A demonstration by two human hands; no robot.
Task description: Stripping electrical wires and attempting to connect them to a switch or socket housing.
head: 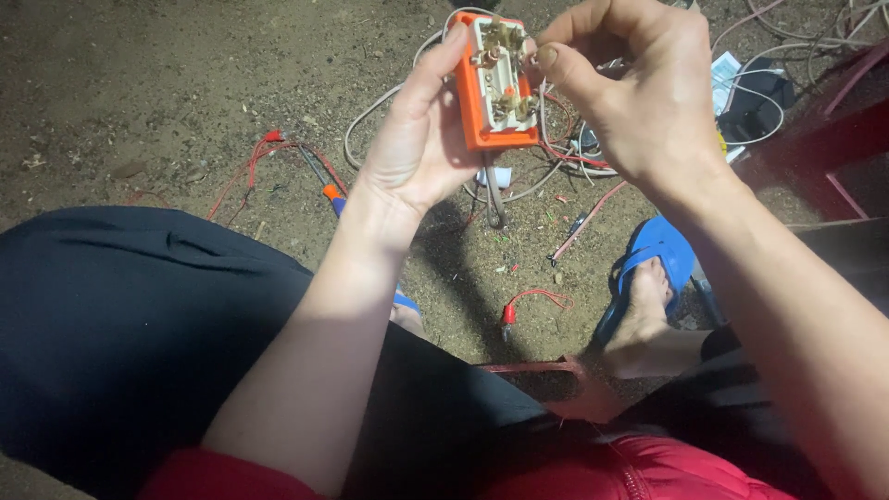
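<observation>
Nearest the camera, at the bottom of the frame, your red jacket [593,472] and dark trousers [139,333]. Upper centre: your left hand [417,139] cradles an orange electrical switch box [495,83], open back toward you, brass terminals exposed; its fingers curl round the left edge. Your right hand [639,93] pinches thumb and forefinger together at the upper right terminal, apparently seating a fine wire, which is too small to confirm. The step appears to be wiring; the next move likely calls for holding the box steady. Below, on the dirt: red wire offcuts [532,301], a screwdriver [324,185], your blue sandal [653,268].
</observation>
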